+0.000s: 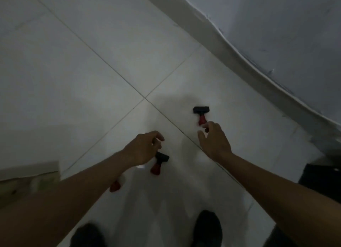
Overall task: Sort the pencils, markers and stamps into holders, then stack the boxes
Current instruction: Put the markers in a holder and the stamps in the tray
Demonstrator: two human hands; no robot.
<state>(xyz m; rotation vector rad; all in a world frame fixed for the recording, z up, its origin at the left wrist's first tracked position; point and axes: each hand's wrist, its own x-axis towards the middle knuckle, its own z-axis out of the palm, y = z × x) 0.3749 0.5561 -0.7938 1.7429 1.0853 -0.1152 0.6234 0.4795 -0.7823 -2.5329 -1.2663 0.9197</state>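
Three stamps with red handles and black bases lie on a white tiled floor, seen from above by a person looking down at both bare arms. Take the meeting point of the tile seams as the centre of a clock. The far stamp [201, 114] lies on its side toward four o'clock from that centre, its black base pointing to twelve and its red handle pointing to six. The right hand [214, 140] reaches in from five o'clock, and its fingertips [206, 125] meet the end of that red handle, with thumb and forefinger closing around it; the frame is too dim to say whether the pinch is firm (contact itself looks plain). The rest of the stamp lies on the tile beyond the fingers, toward twelve.

The near stamp [159, 162] lies at about six o'clock from the seam crossing, base toward one, handle toward seven. The left hand [144, 148] hangs just above it, at its eleven o'clock, fingers loosely curled and holding nothing; the stamp sits just beside the heel of that hand, partly under it.

A third red handle [115, 185] peeks out from beneath the left forearm at seven o'clock, its base hidden.

Two dark shoes [207, 228] show at the bottom edge. A pale wall [276, 25] runs across the two o'clock corner, and a light cardboard box [27, 176] sits at eight o'clock.
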